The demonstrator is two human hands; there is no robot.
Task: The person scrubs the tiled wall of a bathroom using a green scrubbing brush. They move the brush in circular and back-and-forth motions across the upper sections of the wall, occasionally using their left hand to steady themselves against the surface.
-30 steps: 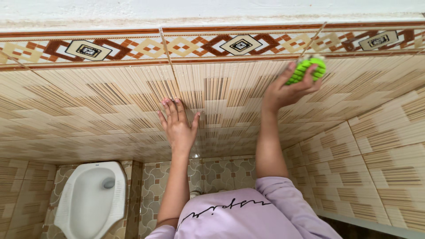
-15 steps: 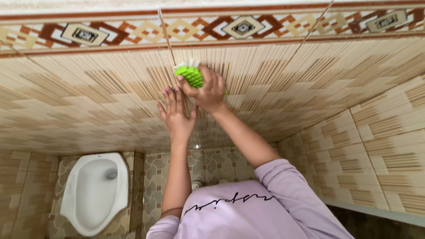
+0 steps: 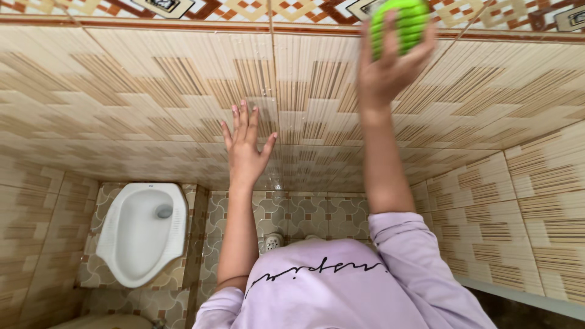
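Observation:
My right hand (image 3: pixel 384 67) grips a bright green scrub brush (image 3: pixel 402 23) and presses it against the tiled wall (image 3: pixel 152 91), high up near the brown patterned border strip (image 3: pixel 256 9). My left hand (image 3: pixel 245 146) lies flat on the beige striped tiles, fingers spread, to the left of and below the brush. It holds nothing. Both arms reach up from lilac sleeves.
A white squat toilet pan (image 3: pixel 143 231) is set in the patterned floor at the lower left. A floor drain (image 3: pixel 272 242) shows near my chest. A tiled side wall (image 3: pixel 524 219) closes in on the right, with a ledge (image 3: pixel 524 298) at its foot.
My right hand swept the brush from the right to beside the left hand, then back to the upper right. The view tilted down, so the border now sits at the top edge.

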